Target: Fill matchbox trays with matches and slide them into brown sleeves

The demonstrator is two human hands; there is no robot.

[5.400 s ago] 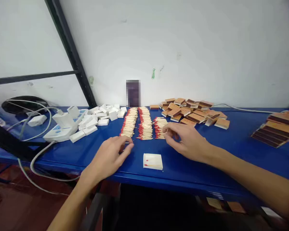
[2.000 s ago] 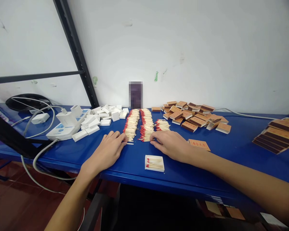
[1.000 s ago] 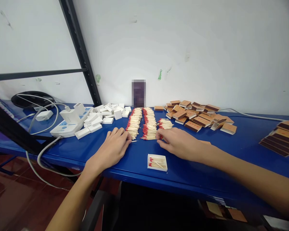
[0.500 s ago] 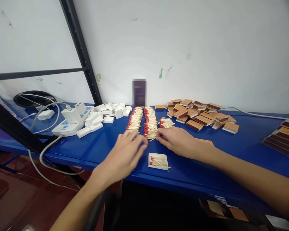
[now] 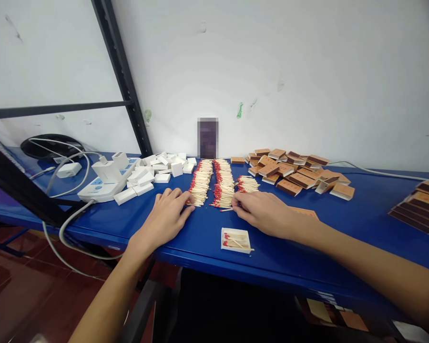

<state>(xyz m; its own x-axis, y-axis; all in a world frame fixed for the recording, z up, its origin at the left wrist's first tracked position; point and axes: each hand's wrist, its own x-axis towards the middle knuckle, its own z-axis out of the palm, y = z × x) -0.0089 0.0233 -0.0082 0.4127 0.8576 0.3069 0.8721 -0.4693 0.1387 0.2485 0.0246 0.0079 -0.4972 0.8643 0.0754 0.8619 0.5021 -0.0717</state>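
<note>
As the left hand [image 5: 166, 215] rejoins the left matches [image 5: 202, 178], gathering seemingly continues. It and the right hand [image 5: 264, 210] nearly pinch, holds unclear.

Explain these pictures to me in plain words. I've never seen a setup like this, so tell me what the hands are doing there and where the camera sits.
There is no machine here: these are a person's bare hands, and every picture comes from one camera worn on that person's head, looking forward and down.

On the blue table lie three rows of red-tipped matches, the right one shorter. Small white trays are heaped to the left, orange-brown matchbox covers to the right. In front sits an open white tray with some matches inside.

The left hand has its fingers at the near end of the left row; the right hand is at the middle row's. Whether either grips a match, I cannot tell.
</note>
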